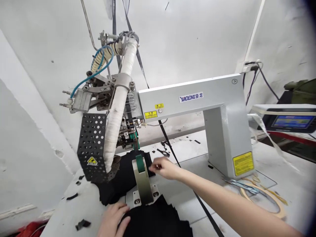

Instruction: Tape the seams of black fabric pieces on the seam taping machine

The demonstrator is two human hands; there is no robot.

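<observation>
My left hand [114,220] lies at the left edge of the near stack of black fabric pieces [158,220], fingers apart and thumb spread. My right hand [163,168] is beside the green roller [140,163] on top of the machine's lower post [143,186]. Its fingers are curled in; anything between them is too small to make out. Behind the post, a second pile of black fabric [116,181] lies under the machine head. A black strip [135,143] runs down through the head just above the roller.
A perforated black guard [92,144] and a white-wrapped tube [118,112] hang at left. The grey machine arm [192,95] spans the table. At right are scissors [243,185], a tape roll [278,210] and a control screen [292,121]. Black scraps [82,224] lie around.
</observation>
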